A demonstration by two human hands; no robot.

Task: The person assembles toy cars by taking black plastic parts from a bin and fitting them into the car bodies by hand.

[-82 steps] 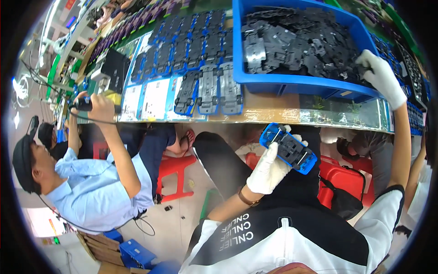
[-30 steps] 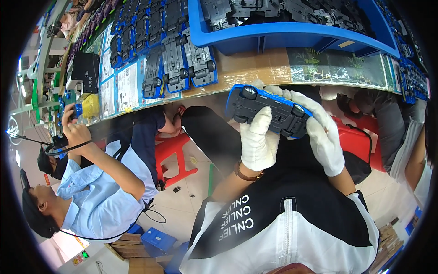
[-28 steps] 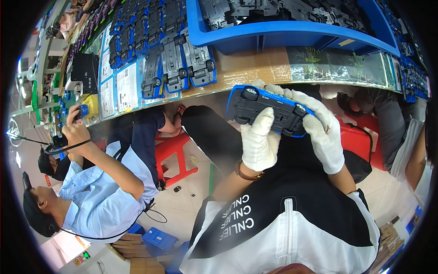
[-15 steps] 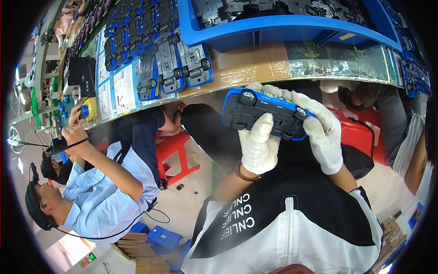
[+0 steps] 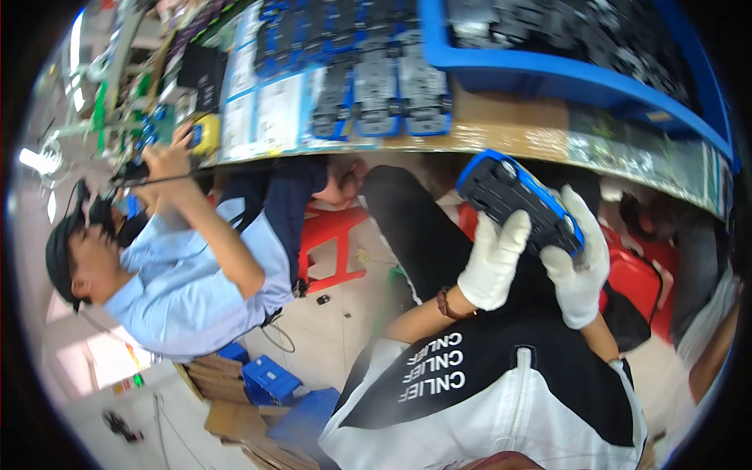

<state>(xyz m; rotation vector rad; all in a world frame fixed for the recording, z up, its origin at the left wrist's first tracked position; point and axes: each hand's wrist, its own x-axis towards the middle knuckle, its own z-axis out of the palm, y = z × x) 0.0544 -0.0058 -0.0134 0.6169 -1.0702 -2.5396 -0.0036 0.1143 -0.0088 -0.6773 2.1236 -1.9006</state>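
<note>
Both my hands, in white gloves, hold a blue toy car [image 5: 521,200] in front of my chest. Its black underside and wheels face up toward me, and its length slants down to the right. My left hand [image 5: 495,262] grips the near side, thumb and fingers closed on the black base. Around the right end closes my right hand [image 5: 578,266], its fingers along the far blue side and its thumb at the near corner. The fingers under the car are hidden.
Ahead, a large blue bin [image 5: 548,66] of dark car parts stands on the workbench [image 5: 509,125]. Left of it, several toy cars [image 5: 377,94] lie underside up in rows. A co-worker in a light blue shirt [image 5: 211,274] sits at my left. Red stools [image 5: 333,235] stand below.
The whole view has shifted, with the bench and co-worker now farther right in it. The toy car has tilted more steeply, its right end lower. Both hands still hold it.
</note>
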